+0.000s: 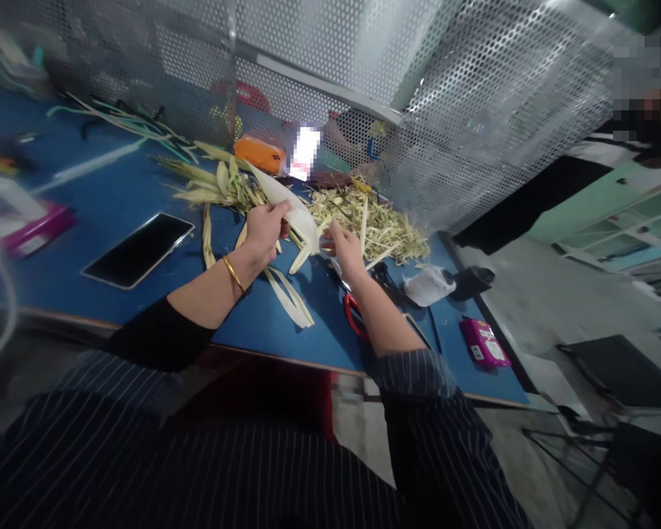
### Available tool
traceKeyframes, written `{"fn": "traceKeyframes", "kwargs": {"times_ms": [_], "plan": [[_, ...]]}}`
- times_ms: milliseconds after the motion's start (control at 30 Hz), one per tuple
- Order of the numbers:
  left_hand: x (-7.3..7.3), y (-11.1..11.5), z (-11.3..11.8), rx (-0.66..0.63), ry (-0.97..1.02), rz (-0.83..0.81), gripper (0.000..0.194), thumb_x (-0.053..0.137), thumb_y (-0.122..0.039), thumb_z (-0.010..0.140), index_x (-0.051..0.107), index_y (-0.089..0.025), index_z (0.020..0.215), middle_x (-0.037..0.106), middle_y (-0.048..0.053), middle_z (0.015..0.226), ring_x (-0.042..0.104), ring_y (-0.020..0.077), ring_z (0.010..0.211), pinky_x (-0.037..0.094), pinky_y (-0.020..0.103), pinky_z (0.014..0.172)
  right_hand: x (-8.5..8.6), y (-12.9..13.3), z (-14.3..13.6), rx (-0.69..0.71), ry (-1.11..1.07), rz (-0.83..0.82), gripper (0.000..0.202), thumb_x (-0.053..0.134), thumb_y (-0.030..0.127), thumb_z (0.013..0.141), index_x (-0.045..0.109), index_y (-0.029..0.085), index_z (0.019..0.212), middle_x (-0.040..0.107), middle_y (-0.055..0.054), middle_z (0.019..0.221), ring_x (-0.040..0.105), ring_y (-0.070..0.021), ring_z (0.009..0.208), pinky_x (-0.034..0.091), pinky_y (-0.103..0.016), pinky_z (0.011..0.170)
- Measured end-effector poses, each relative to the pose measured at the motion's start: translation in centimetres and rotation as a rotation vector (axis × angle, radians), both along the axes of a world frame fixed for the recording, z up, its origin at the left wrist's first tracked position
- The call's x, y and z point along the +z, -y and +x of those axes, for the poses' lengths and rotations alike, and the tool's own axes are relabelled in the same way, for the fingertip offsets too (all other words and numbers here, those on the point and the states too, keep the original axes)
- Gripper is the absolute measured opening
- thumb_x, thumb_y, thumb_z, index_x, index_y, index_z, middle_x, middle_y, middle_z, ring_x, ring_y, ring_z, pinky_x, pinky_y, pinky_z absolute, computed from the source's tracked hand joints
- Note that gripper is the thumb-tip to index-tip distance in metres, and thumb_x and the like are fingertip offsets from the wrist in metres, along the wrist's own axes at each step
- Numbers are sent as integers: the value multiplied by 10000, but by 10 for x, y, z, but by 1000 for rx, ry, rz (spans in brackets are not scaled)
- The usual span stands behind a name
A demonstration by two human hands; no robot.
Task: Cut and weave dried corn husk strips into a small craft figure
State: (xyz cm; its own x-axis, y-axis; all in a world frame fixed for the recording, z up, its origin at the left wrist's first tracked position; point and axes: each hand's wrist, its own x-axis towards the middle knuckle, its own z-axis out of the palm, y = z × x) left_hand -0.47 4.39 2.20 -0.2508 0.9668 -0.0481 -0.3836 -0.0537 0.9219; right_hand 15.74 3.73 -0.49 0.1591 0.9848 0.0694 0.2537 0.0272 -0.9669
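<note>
A pale, broad corn husk point(300, 215) is pinched between the thumb and fingers of my left hand point(265, 229). My right hand point(343, 246) has its fingers curled in at the husk's right end; the fingertips partly hide what they grip. Under my right wrist lie scissors with red handles point(355, 317). Husk strips point(291, 297) rest on the blue table point(264, 323) below my left hand. Behind both hands are a bundle of whole husks point(220, 184) on the left and a heap of shredded husk pieces point(385, 224) on the right.
A dark phone point(139, 250) lies left of my arm. An orange packet point(260, 154) and a lit screen point(305, 152) stand at the back, before a perforated metal partition point(330, 59). A purple packet point(485, 342) and a white roll point(428, 285) sit at right.
</note>
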Motion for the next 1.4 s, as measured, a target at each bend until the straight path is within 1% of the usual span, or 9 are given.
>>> {"fn": "traceKeyframes", "kwargs": {"times_ms": [233, 500, 600, 700, 833, 1067, 1167, 1300, 1400], "plan": [[-8, 5, 7, -25, -47, 47, 223, 635, -239, 842, 584, -141, 648, 507, -26, 482, 446, 74, 398, 366, 188, 399, -1, 37, -8, 334, -299, -114, 461, 763, 556, 656, 642, 211, 936, 691, 11, 840, 643, -82, 614, 480, -184, 533], [-16, 10, 14, -142, -152, -45, 173, 629, -280, 836, 616, -133, 744, 628, 30, 651, 575, 114, 507, 424, 222, 462, -3, 40, 16, -110, -302, 102, 270, 722, 402, 656, 590, 182, 739, 586, 58, 599, 512, -58, 478, 415, -193, 476], [-18, 9, 11, 64, -329, 51, 146, 638, -241, 823, 628, -144, 933, 683, 67, 891, 631, 135, 660, 484, 254, 583, -4, 39, 33, -209, -208, 231, 194, 667, 359, 713, 594, 179, 715, 552, 64, 541, 503, -78, 473, 411, -216, 489], [-17, 12, 6, 304, -735, 435, 380, 715, -220, 771, 611, -171, 1133, 668, 95, 1098, 636, 209, 954, 494, 342, 860, -2, 42, 39, -180, -99, 280, 159, 640, 324, 747, 608, 177, 697, 533, 63, 497, 489, -89, 457, 396, -228, 493], [-15, 18, 4, -74, -1252, 875, 323, 702, -382, 810, 703, -199, 1075, 712, 86, 1092, 607, 279, 1081, 376, 427, 1025, 3, 50, 32, 22, 23, 282, 149, 632, 317, 778, 638, 176, 729, 549, 57, 512, 488, -86, 470, 385, -226, 515], [-14, 20, 5, -339, -1229, 658, 325, 539, -387, 905, 751, -175, 779, 698, 30, 693, 601, 162, 659, 348, 280, 585, 4, 55, 35, -5, 104, 291, 149, 573, 321, 816, 628, 185, 839, 602, 31, 634, 563, -112, 537, 450, -244, 571], [-13, 19, 5, -312, -1187, 578, 329, 564, -374, 868, 721, -159, 674, 649, 20, 619, 545, 144, 602, 312, 277, 570, 9, 73, 48, -156, 391, 284, 173, 497, 320, 863, 606, 192, 904, 650, -9, 759, 617, -140, 641, 466, -268, 648], [-13, 16, 4, -270, -1076, 470, 317, 581, -370, 829, 692, -167, 611, 606, 14, 571, 513, 143, 573, 301, 279, 567, 17, 119, 61, -26, 1107, -36, 302, 581, 367, 820, 605, 171, 1048, 683, -109, 969, 646, -235, 840, 437, -307, 694], [-14, 16, 5, -271, -998, 434, 262, 613, -367, 793, 701, -179, 633, 619, 14, 590, 531, 155, 598, 320, 272, 576, 15, 142, 64, 52, 1337, -160, 431, 546, 284, 816, 549, 122, 1215, 653, -169, 1073, 640, -281, 956, 442, -320, 734]]}}
